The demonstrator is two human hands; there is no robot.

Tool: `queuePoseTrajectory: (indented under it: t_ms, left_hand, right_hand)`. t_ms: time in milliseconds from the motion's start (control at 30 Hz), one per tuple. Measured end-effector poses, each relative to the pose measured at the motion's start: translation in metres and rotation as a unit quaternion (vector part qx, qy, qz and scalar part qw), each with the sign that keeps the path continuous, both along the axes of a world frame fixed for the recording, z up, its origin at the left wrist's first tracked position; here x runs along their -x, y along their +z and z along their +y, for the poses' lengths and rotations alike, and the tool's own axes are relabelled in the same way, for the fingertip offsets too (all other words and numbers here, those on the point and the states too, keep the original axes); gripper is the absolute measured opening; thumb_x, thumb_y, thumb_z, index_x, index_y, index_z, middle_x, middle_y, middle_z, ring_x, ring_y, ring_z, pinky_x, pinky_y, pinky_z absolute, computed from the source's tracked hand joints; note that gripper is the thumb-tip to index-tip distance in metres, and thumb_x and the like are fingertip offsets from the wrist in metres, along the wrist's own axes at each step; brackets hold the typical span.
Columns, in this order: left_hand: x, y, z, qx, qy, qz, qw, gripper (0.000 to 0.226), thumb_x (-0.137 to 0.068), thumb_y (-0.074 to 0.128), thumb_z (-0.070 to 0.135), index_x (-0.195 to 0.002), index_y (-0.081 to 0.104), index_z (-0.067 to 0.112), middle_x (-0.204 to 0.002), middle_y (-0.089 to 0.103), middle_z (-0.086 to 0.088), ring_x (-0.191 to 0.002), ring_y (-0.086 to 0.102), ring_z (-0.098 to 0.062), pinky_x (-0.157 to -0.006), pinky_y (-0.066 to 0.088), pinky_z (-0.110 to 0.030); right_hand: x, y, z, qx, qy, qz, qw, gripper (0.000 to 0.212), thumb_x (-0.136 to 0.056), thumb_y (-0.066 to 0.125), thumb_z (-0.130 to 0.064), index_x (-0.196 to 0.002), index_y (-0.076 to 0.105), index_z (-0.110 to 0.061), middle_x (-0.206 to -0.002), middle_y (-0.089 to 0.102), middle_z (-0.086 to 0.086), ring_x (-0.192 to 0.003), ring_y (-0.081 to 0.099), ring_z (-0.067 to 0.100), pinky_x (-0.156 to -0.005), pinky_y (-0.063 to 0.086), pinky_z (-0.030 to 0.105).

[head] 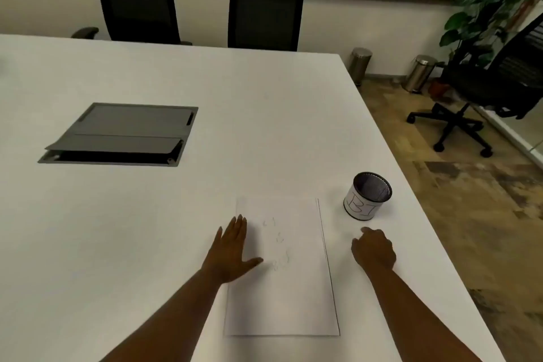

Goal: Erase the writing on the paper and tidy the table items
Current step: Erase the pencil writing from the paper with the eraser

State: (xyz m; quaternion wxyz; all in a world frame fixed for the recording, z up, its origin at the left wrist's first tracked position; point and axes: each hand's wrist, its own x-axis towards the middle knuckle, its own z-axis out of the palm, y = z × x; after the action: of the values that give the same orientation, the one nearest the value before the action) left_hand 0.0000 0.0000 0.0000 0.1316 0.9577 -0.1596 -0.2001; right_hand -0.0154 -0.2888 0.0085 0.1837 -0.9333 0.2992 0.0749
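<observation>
White table (147,229), paper (293,297) under spread left hand (232,253), curled right hand (374,250) just beside it

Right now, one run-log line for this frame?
left hand: flat on paper | right hand: curled beside paper, near cup | writing: faint | cup: looks empty

White paper (296,288) flat on table, faint pencil marks; mesh cup (367,196) upright beside.

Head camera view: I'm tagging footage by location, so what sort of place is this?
Likely an office meeting room: large white table with a grey flip-up cable box, and black mesh office chairs.
</observation>
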Motion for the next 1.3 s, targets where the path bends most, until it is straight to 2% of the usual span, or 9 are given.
queuePoseTrajectory:
  t_ms: [167, 400, 567, 700, 767, 834, 967, 1167, 1301]
  left_hand:
    - [0.018, -0.023, -0.020, 0.045, 0.002, 0.044, 0.998, 0.150, -0.025, -0.009, 0.099, -0.143, -0.017, 0.006, -0.154, -0.023, -0.004, -0.135, -0.027, -0.013, -0.110, -0.015, -0.030]
    - [0.020, -0.037, -0.022, 0.008, -0.010, 0.140, 0.990, 0.161, -0.009, 0.010, 0.101, -0.136, -0.033, 0.012, -0.147, -0.038, -0.003, -0.133, -0.036, -0.015, -0.112, -0.018, -0.041]
    - [0.022, -0.039, -0.021, 0.005, -0.013, 0.135, 0.991, 0.152, -0.007, 0.013, 0.100, -0.127, -0.039, 0.023, -0.138, -0.047, -0.001, -0.129, -0.042, -0.017, -0.092, -0.040, -0.028]
    - [0.021, -0.035, -0.026, -0.023, -0.018, 0.134, 0.990, 0.152, -0.009, 0.030, 0.099, -0.127, -0.039, 0.032, -0.139, -0.048, -0.006, -0.124, -0.047, -0.027, -0.104, -0.030, -0.040]
    - [0.018, -0.036, -0.029, -0.040, -0.013, 0.135, 0.990, 0.145, -0.034, 0.059, 0.086, -0.127, -0.038, 0.032, -0.136, -0.051, -0.007, -0.120, -0.048, -0.030, -0.107, -0.024, -0.046]
    - [0.015, -0.037, -0.032, -0.049, -0.005, 0.131, 0.990, 0.141, -0.047, 0.071, 0.073, -0.125, -0.039, 0.031, -0.129, -0.053, -0.008, -0.117, -0.049, -0.033, -0.108, -0.022, -0.050]
    - [0.012, -0.039, -0.037, -0.066, 0.003, 0.146, 0.987, 0.145, -0.046, 0.074, 0.070, -0.124, -0.042, 0.030, -0.125, -0.055, -0.011, -0.115, -0.049, -0.039, -0.109, -0.019, -0.054]
    - [0.009, -0.041, -0.037, -0.071, 0.004, 0.161, 0.984, 0.145, -0.047, 0.076, 0.068, -0.121, -0.043, 0.032, -0.123, -0.057, -0.012, -0.113, -0.050, -0.039, -0.107, -0.022, -0.054]
    - [0.009, -0.041, -0.037, -0.086, 0.003, 0.167, 0.982, 0.146, -0.046, 0.075, 0.070, -0.120, -0.045, 0.032, -0.122, -0.058, -0.013, -0.111, -0.052, -0.038, -0.106, -0.023, -0.054]
  right_hand:
    - [0.013, -0.021, 0.000, 0.011, -0.051, 0.053, 0.997, 0.037, -0.091, 0.048, -0.025, -0.121, 0.047, -0.003, -0.124, 0.049, 0.020, -0.114, 0.050, 0.037, -0.092, 0.045, 0.042]
    - [0.019, -0.042, -0.003, 0.011, 0.002, -0.044, 0.999, 0.024, -0.089, 0.046, -0.004, -0.112, 0.054, -0.003, -0.110, 0.053, 0.022, -0.100, 0.055, 0.038, -0.083, 0.047, 0.040]
    - [0.017, -0.040, 0.017, -0.148, 0.007, -0.269, 0.952, 0.024, -0.075, 0.070, -0.003, -0.098, 0.062, -0.004, -0.087, 0.066, 0.019, -0.073, 0.062, 0.028, -0.070, 0.049, 0.035]
    - [0.016, -0.039, 0.067, -0.277, 0.046, -0.248, 0.927, 0.022, -0.067, 0.077, -0.002, -0.088, 0.071, -0.007, -0.084, 0.070, 0.005, -0.068, 0.064, -0.002, -0.070, 0.049, 0.009]
    - [0.020, -0.047, 0.091, -0.309, 0.076, -0.229, 0.920, 0.020, -0.070, 0.077, -0.007, -0.089, 0.072, -0.009, -0.087, 0.071, 0.001, -0.077, 0.066, 0.002, -0.075, 0.052, 0.013]
    - [0.024, -0.054, 0.108, -0.312, 0.108, -0.214, 0.919, 0.020, -0.073, 0.074, -0.011, -0.093, 0.071, -0.009, -0.093, 0.072, 0.003, -0.086, 0.066, 0.010, -0.080, 0.053, 0.017]
    - [0.033, -0.068, 0.121, -0.298, 0.132, -0.205, 0.923, 0.024, -0.077, 0.071, -0.015, -0.101, 0.069, -0.008, -0.098, 0.071, 0.006, -0.089, 0.066, 0.014, -0.080, 0.055, 0.026]
    - [0.016, -0.068, 0.104, -0.269, 0.216, -0.193, 0.918, 0.016, -0.076, 0.070, -0.007, -0.092, 0.071, -0.009, -0.088, 0.068, 0.001, -0.078, 0.060, -0.001, -0.071, 0.046, 0.007]
    - [-0.005, -0.065, 0.083, -0.231, 0.130, -0.233, 0.936, 0.016, -0.075, 0.073, -0.009, -0.090, 0.071, -0.005, -0.090, 0.072, 0.012, -0.082, 0.066, 0.020, -0.076, 0.055, 0.029]
